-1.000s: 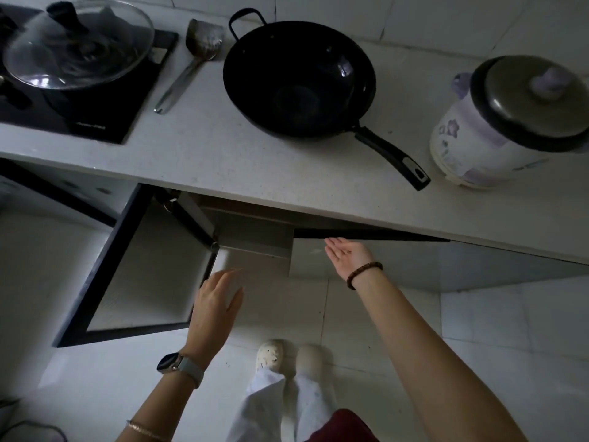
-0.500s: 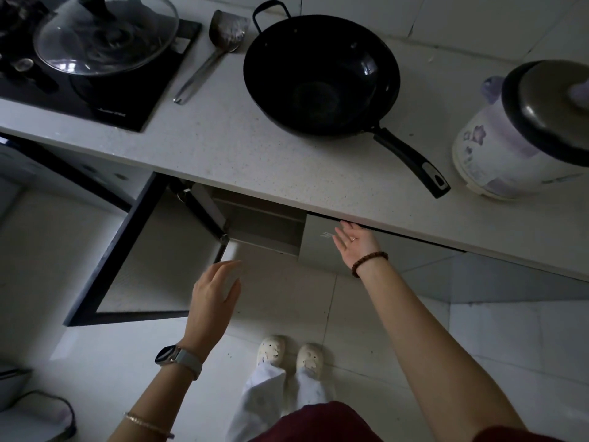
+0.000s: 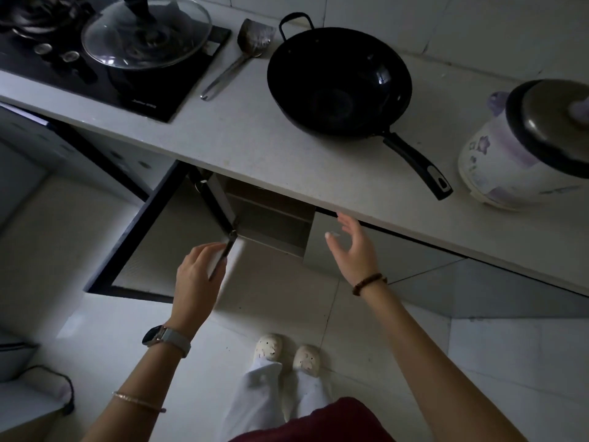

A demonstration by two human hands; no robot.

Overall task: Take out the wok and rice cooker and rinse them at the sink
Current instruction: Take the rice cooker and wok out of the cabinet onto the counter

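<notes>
Both hands are open: the left hand (image 3: pixel 199 275) has reached the cabinet door (image 3: pixel 220 250) edge, the right hand (image 3: pixel 350 247) holds nothing, while wok (image 3: pixel 339 81) and rice cooker (image 3: pixel 522 148) already stand on the surface (image 3: pixel 255 135).

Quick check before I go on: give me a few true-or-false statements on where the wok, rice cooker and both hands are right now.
1. The wok sits on the countertop. True.
2. The rice cooker has no lid. False: a dark lid covers it.
3. The left hand touches the edge of the open cabinet door. True.
4. The right hand grips the wok handle. False: it is open, below the counter edge.
5. A glass lid lies on the stove. True.
</notes>
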